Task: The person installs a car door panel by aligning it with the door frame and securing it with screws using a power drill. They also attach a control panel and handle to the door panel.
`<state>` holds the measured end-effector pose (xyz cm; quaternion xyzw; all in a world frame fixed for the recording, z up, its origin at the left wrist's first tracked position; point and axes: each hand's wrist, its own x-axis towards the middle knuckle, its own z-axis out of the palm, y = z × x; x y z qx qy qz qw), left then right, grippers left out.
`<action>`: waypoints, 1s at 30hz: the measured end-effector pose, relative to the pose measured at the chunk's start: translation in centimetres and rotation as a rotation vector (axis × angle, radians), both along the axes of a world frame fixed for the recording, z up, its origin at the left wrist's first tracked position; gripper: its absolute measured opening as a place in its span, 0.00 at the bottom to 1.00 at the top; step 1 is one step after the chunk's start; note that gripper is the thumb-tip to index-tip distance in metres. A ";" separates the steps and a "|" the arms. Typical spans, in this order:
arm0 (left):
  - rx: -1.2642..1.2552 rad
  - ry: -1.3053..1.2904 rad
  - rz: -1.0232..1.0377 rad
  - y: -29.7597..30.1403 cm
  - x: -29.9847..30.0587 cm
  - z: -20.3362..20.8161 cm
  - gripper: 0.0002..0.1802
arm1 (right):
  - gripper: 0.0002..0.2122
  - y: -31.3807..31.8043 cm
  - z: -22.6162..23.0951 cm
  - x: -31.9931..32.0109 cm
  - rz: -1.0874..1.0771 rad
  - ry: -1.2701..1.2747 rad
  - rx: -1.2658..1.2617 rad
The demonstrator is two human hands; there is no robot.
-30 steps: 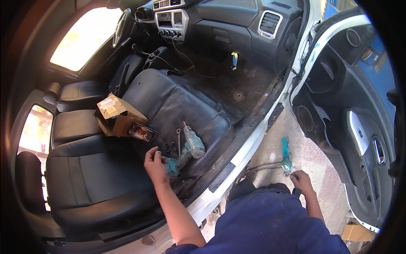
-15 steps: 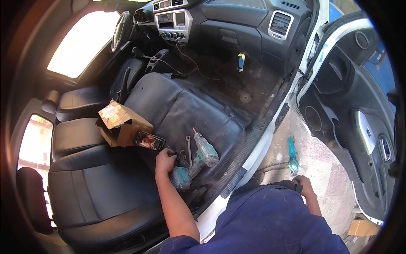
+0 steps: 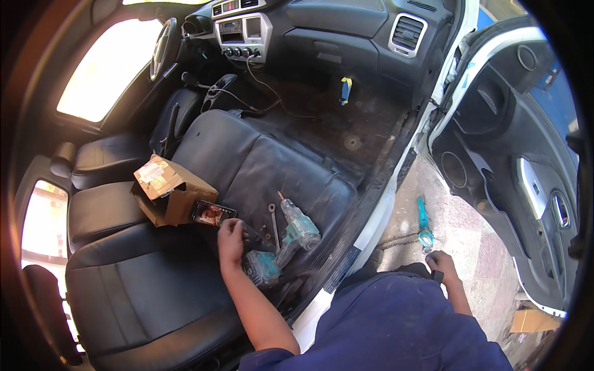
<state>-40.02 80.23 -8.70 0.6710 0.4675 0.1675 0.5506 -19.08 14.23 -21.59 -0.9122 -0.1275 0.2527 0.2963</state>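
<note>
My left hand is over the seat back, its fingers bent together at the right end of a lit phone; anything inside them is hidden. The phone leans against an open cardboard box. Close by on the black folded seat back lie a teal and grey cordless drill, a combination wrench and a few small metal parts. My right hand hangs at my right side, fingers curled by something dark I cannot make out.
A teal power tool lies on the ground by the open car door, near a chain. A blue and yellow item is on the footwell floor. A cable runs from the dashboard. A cardboard piece lies at lower right.
My left hand has moved left from beside the drill to the phone's right end. My right hand has shifted slightly up. The whole view has shifted a little.
</note>
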 end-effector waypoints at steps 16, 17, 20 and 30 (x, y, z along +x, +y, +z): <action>-1.001 -0.330 -0.815 -33.5 19.1 8.3 0.14 | 0.18 10.8 22.2 2.9 0.130 -0.472 0.789; -1.007 -0.304 -0.842 -35.0 19.6 7.5 0.13 | 0.17 9.5 21.4 2.5 0.081 -0.449 0.791; -1.024 -0.192 -0.957 -39.1 20.9 6.8 0.11 | 0.17 5.1 20.1 0.2 -0.073 -0.445 0.786; -0.929 0.081 -1.443 -51.8 25.0 5.4 0.18 | 0.14 -8.2 19.5 -4.8 -0.709 -0.627 0.608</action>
